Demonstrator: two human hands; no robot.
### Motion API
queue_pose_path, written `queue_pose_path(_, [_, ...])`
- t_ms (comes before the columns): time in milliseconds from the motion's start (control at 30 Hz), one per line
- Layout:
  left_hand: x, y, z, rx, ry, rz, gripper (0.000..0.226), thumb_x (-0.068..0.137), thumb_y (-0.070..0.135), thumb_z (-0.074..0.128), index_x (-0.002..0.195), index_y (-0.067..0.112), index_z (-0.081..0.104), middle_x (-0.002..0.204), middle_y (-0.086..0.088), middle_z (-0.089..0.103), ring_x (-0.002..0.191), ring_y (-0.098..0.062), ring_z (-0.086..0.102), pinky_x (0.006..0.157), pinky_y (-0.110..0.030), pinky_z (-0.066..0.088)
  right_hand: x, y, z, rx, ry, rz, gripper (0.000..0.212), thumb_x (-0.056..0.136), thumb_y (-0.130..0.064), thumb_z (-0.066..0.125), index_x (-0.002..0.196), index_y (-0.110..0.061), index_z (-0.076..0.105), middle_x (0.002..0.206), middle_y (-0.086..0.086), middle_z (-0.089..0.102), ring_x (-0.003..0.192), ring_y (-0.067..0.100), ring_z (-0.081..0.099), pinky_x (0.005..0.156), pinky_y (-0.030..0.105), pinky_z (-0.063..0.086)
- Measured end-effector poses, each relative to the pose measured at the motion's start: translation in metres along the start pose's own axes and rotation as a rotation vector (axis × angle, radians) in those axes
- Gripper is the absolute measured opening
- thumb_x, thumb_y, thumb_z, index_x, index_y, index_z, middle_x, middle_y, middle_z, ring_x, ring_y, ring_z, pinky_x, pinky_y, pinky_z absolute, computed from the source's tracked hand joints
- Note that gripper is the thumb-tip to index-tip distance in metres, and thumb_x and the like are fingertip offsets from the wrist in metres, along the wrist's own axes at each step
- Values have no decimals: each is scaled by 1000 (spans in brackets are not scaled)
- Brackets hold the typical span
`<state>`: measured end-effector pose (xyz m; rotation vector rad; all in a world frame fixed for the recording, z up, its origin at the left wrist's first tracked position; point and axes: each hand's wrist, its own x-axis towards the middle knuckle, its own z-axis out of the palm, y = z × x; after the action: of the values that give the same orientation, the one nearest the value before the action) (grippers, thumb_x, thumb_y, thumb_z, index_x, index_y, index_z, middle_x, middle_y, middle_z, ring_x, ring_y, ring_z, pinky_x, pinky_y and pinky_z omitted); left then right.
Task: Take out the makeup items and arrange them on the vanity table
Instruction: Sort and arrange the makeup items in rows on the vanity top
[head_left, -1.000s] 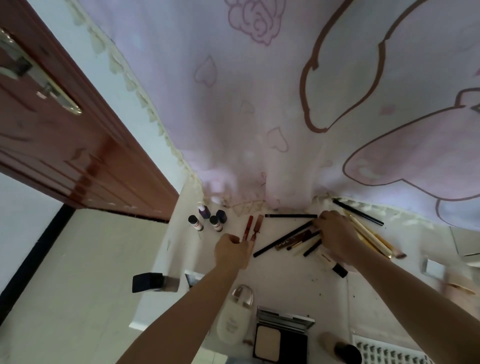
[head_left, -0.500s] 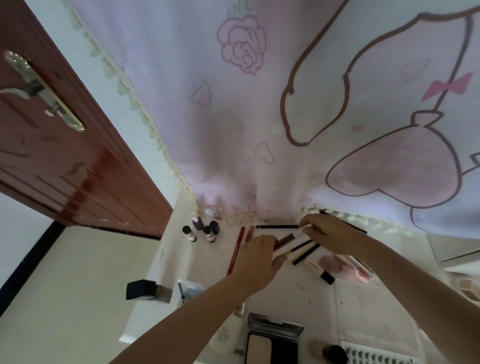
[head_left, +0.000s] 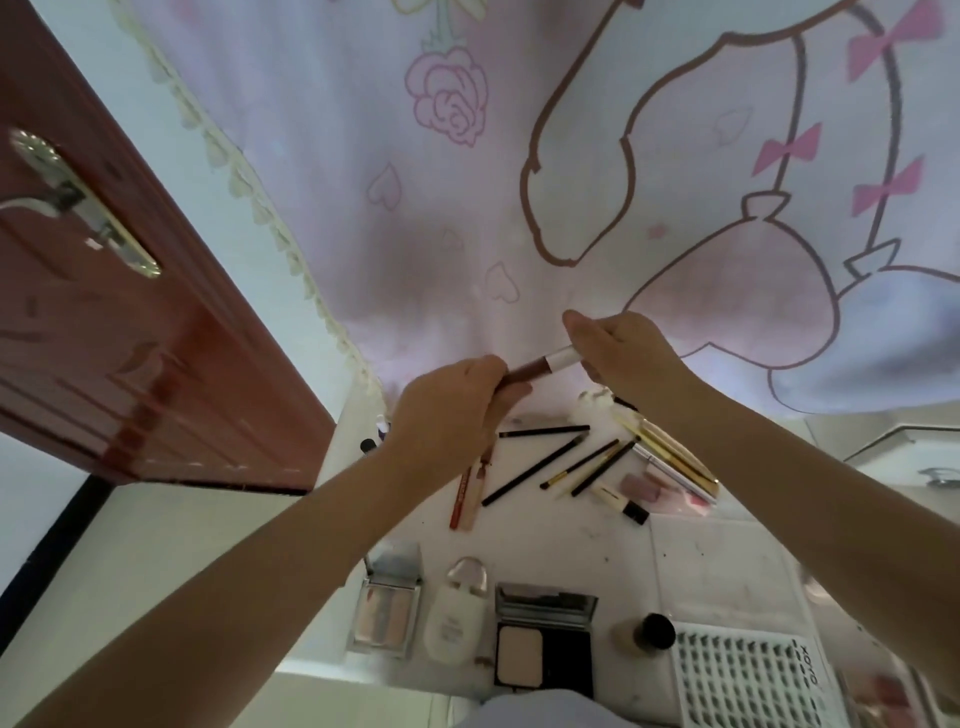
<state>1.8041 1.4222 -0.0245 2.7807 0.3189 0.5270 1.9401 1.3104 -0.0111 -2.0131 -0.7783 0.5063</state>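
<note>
I'm holding this brown-and-white lip pencil (head_left: 540, 365) up between my left hand (head_left: 452, 410) and right hand (head_left: 623, 353) (both pinching its ends), next laying it beside the red pencils (head_left: 470, 486) on the vanity table (head_left: 571, 540).

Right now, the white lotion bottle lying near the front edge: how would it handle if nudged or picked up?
The white lotion bottle lies flat on its broad side, so it would likely slide rather than roll. Its smooth, glossy shell may be slippery. It lies between two compacts, so a sideways push would probably bump one.
</note>
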Motion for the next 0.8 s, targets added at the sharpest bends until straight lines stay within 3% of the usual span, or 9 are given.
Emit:
queue_pose_path(167, [-11, -1, -16, -324, -158, -120, 30, 96, 26, 38, 67, 22, 44, 55, 6, 42, 49, -13, 44, 49, -18, 37, -14, -12, -1, -101, -15, -406, 38, 80, -42, 36, 55, -13, 35, 47, -5, 29, 38, 4, 34, 39, 11, 25])
queue_pose_path(300, [-16, -8, -14, -304, -204, -184, 33, 97, 28, 36, 65, 27, 40, 56, 6, 43, 51, -13, 45, 49, -17, 36, -13, -2, -7, -148, -236, -368, 14, 90, -15, 50, 79, -22, 45, 61, -4, 46, 50, 5, 43, 52, 14, 38])
queue_pose_path(367, [-19, -10, -11, -306, -199, -199, 31, 97, 29, 36, 67, 23, 43, 55, 7, 42, 48, -10, 40, 48, -17, 36, -14, 3, -8, -11, -291, -359, 27, 87, -3, 54, 83, -28, 47, 73, -4, 55, 63, 12, 56, 63, 17, 48])
queue_pose_path(433, [-21, -11, -9, -262, -177, -196, 32, 98, 30, 36, 68, 21, 43, 55, 8, 41, 48, -8, 39, 52, -22, 38, -13, 1, -6, 121, -341, -292, 28, 86, -2, 55, 90, -30, 51, 83, -3, 60, 73, 13, 63, 69, 21, 54])
queue_pose_path(500, [-21, -12, -6, -129, -182, -150, 33, 98, 34, 34, 67, 22, 39, 58, 10, 37, 52, -6, 38, 54, -20, 34, -10, -4, 0, 171, -359, -125, 11, 92, -18, 48, 90, -25, 56, 69, -1, 63, 56, 11, 61, 57, 20, 53])
queue_pose_path(567, [-22, -13, -2, 31, -119, -87, 31, 98, 37, 34, 74, 19, 44, 60, 11, 32, 56, -9, 37, 55, -20, 33, -8, -7, 5, -27, -369, -35, 36, 96, -33, 38, 72, -17, 59, 45, -3, 55, 32, 7, 46, 45, 20, 45])
queue_pose_path(633, [-25, -16, 3, 130, 60, -3, 37, 93, 37, 38, 69, 14, 54, 58, 11, 33, 53, -8, 34, 48, -21, 32, -8, -7, 8, -194, -333, -123, 38, 96, -29, 41, 64, -16, 56, 45, -5, 51, 30, 4, 40, 47, 19, 41])
queue_pose_path(700, [-27, -23, 9, 167, 229, 31, 41, 88, 36, 38, 60, 12, 55, 51, 5, 41, 50, -6, 31, 40, -17, 29, -9, -7, 7, -73, -316, -251, 21, 91, -12, 51, 74, -22, 58, 62, -6, 60, 45, 1, 53, 55, 15, 47])
queue_pose_path(800, [-26, -27, 10, 199, 303, 40, 41, 87, 36, 37, 60, 12, 56, 52, 2, 48, 51, -6, 30, 38, -18, 32, -6, -5, 5, 157, -401, -279, 32, 87, -4, 54, 98, -34, 53, 94, -9, 61, 79, 9, 64, 68, 20, 56])
